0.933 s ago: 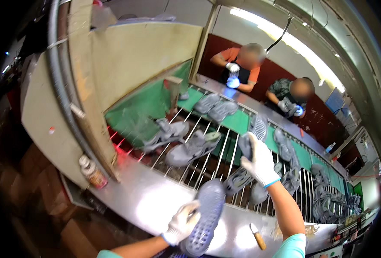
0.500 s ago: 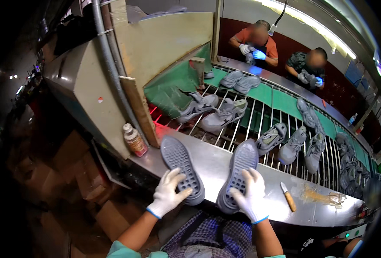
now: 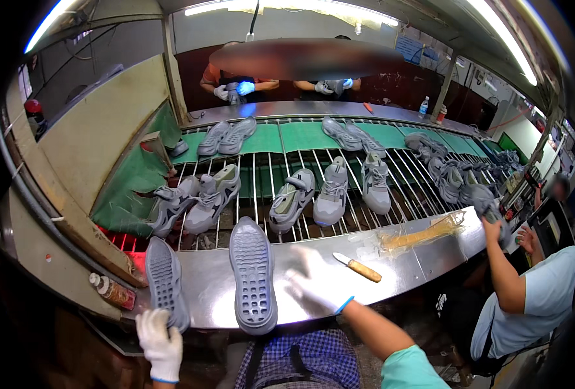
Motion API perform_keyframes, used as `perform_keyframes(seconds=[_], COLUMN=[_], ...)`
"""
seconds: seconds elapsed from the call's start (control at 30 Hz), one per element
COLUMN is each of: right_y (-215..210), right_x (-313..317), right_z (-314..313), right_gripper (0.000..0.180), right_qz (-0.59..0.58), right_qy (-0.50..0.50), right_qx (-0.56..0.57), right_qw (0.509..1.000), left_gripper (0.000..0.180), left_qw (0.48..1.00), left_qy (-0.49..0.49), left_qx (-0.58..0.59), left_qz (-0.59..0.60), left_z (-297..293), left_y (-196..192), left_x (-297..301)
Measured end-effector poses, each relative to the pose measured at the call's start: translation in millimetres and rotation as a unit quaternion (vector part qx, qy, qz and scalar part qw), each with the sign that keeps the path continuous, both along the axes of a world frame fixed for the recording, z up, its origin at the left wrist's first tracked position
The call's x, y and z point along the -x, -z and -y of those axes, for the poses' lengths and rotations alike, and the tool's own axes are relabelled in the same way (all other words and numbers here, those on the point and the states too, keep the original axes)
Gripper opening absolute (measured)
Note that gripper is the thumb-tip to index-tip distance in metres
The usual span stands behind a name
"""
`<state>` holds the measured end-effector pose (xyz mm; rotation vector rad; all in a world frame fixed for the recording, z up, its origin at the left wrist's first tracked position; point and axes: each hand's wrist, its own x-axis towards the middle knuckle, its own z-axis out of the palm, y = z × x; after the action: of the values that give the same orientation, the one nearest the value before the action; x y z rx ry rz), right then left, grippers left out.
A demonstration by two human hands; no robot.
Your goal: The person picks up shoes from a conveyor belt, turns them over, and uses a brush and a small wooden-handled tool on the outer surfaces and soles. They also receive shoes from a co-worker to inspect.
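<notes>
A gray sole (image 3: 166,282) is at the left end of the shiny table (image 3: 204,299), with its bumpy side facing me. The left hand (image 3: 159,340), in a white glove, has bent fingers touching its low end, but I can't tell how tightly they grip. A second sole (image 3: 253,275) lies to the right, bumps up. The right hand (image 3: 316,282) is blurry, open and empty beside it, near a small knife (image 3: 360,268). Gray shoes (image 3: 331,198) sit in a row behind.
</notes>
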<state>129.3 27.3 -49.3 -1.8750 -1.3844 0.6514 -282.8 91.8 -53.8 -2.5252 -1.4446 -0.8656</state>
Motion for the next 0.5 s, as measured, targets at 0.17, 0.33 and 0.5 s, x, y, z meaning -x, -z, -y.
perform_keyframes(seconds=[0.17,0.33,0.5], right_y=[37.6,15.2,62.1], right_x=[-99.8,-100.6,-163.0], right_z=[-93.0,-222.9,-262.6], right_gripper=[0.098,0.117,0.099], right_qz=[0.07,0.084,0.036], right_qy=[0.092,0.203,0.39], right_qx=[-0.08,-0.119,-0.274], right_qw=[0.99,0.968,0.879], left_gripper=[0.052,0.033,0.021], left_qw=[0.949,0.913,0.95], left_qy=[0.021,0.073,0.086], left_qx=[0.133,0.193,0.114], left_qz=[0.286,0.352,0.276], left_z=[14.7,-0.6,-19.5], left_y=[32.8,72.6,67.3], left_x=[-30.0,-123.3,-137.3])
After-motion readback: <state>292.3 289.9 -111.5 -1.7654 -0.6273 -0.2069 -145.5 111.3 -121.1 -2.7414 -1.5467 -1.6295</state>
